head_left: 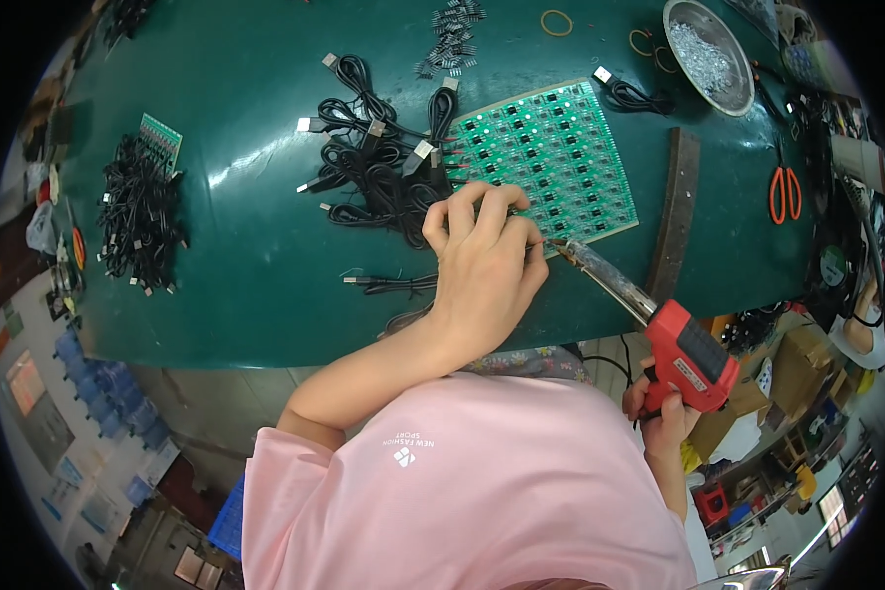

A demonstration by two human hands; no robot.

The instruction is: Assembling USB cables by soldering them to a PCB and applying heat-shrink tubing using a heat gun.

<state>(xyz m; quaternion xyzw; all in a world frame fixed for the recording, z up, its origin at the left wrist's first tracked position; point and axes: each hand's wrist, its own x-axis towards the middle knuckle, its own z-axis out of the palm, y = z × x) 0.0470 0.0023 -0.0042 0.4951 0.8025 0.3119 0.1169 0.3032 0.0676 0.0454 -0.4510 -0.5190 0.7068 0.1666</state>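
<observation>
A panel of small green circuit boards [570, 157] lies on the table, with black USB cables [379, 177] joined along its left edge. My left hand [487, 261] rests over the panel's near left corner, fingers bent and thumb and forefinger pinched together. What sits in the pinch is hidden. One USB cable [393, 283] runs under this hand. My right hand [664, 418] is closed round the handle of a red soldering gun [693, 359]. Its tip [558, 243] is at the panel's near edge, right beside my left fingertips.
On the green table [256, 295], a bundle of cables [143, 211] lies far left. Small black parts [450, 39] are at the back. To the right are a metal bowl of small clear pieces [708, 59], a dark bar [676, 206], a loose cable [634, 96] and orange-handled scissors [785, 195].
</observation>
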